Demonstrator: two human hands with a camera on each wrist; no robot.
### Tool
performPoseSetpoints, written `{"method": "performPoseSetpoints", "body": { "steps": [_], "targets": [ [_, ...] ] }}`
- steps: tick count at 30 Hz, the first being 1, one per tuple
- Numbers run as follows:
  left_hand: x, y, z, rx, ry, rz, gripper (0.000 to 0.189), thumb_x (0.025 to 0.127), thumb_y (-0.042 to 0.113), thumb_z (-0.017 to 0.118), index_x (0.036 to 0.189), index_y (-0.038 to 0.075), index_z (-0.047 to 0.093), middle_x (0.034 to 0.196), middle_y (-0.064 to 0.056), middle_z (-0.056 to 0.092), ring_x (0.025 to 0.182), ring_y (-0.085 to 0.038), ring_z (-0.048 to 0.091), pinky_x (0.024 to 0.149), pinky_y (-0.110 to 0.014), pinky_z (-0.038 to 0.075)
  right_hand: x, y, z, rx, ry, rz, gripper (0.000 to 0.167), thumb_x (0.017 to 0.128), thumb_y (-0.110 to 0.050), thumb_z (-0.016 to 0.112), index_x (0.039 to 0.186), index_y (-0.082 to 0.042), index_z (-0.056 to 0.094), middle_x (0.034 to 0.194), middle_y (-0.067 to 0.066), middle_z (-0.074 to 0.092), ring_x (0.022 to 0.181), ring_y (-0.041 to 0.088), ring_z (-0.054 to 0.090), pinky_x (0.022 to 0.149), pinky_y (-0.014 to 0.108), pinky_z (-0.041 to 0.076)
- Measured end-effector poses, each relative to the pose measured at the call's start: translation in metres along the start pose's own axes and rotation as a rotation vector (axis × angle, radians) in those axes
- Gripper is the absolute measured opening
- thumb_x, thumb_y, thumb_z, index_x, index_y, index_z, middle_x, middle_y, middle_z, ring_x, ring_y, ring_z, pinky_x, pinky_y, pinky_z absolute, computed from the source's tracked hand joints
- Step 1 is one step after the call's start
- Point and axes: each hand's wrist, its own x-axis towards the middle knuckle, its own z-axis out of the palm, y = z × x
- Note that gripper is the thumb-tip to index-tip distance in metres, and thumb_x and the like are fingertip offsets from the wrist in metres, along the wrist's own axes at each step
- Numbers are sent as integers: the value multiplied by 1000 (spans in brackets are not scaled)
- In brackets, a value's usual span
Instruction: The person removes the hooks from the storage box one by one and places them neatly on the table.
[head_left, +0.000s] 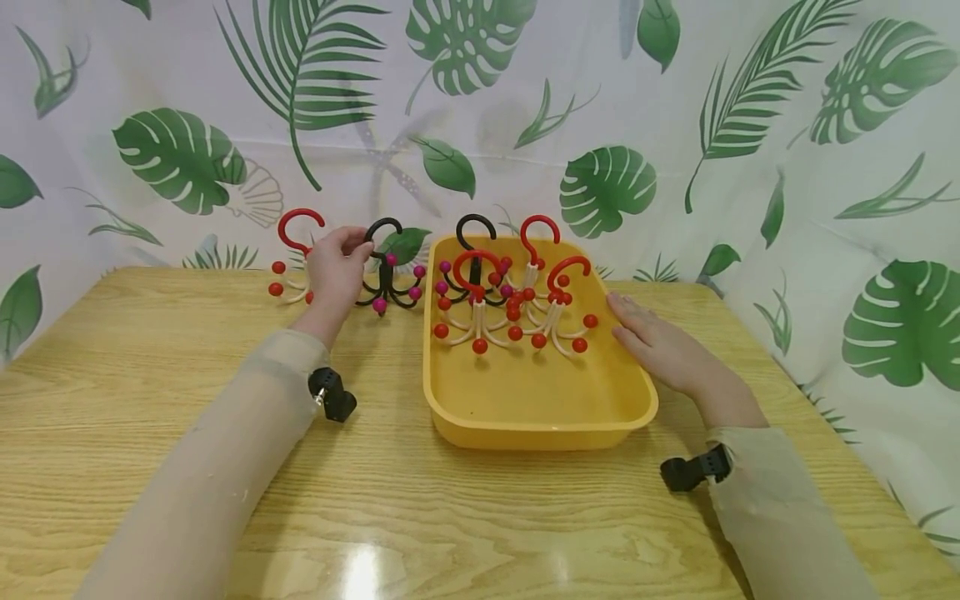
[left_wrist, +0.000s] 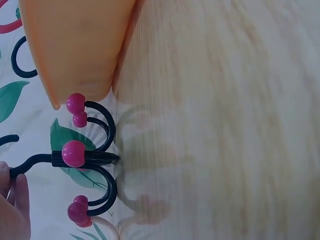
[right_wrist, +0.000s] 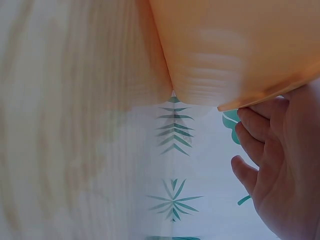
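My left hand [head_left: 339, 271] pinches the hook of a black multi-arm hanger [head_left: 386, 279] with pink ball tips, left of the yellow plastic bin [head_left: 525, 429]. In the left wrist view the hanger's curved arms [left_wrist: 112, 135] are at the wooden tabletop, beside the bin's outer wall. My right hand [head_left: 667, 346] rests with its fingers against the bin's right rim; the right wrist view has these fingers [right_wrist: 252, 140] extended along the rim. Inside the bin, toward the back, stand another black hanger [head_left: 476, 268] and several red-hooked, cream-armed hangers [head_left: 480, 321] with red balls.
Behind my left hand stands another red-hooked hanger [head_left: 302, 218], partly covered by the hand. The wooden table [head_left: 360, 500] ends at a leaf-patterned cloth backdrop [head_left: 510, 125]. The cloth also runs along the table's right side.
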Motion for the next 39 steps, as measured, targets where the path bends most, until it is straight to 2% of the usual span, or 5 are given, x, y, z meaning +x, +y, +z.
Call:
{"method": "performPoseSetpoints", "body": {
  "steps": [14,22,27,32,39],
  "targets": [
    [1,-1,0,-6,12,9,26,93,9,62,118,5,67,109,-12,68,99,-22,64,82,-33,53,0,0,1,21,-9,14,59,104,-38,33,153,-10,14,158,14,11,144,34,8,112,55,10],
    [-10,15,4,-10,70,169,38,90,10,67,127,4,59,122,-12,60,108,-25,58,93,-31,47,0,0,0,20,-8,11,59,104,-37,33,153,-10,14,158,12,11,143,35,9,112,55,11],
    [-24,40,14,-131,-129,306,39,90,14,68,126,3,59,122,-12,60,108,-25,58,94,-32,47,0,0,-1,14,-2,13,59,104,-37,33,153,-10,15,158,13,12,143,36,10,112,55,11],
    [-34,54,25,-153,-390,295,47,89,21,69,131,5,55,127,-11,58,116,-23,54,98,-33,44,-1,-1,-2,8,-6,22,59,104,-37,33,153,-11,14,158,12,12,143,35,10,112,55,12],
    [-41,55,36,-113,-499,233,45,90,19,68,130,6,55,126,-9,59,115,-22,55,97,-29,44,0,-1,-1,9,-8,22,60,104,-39,33,153,-11,14,158,11,11,144,34,9,112,55,11]
  ]
}}
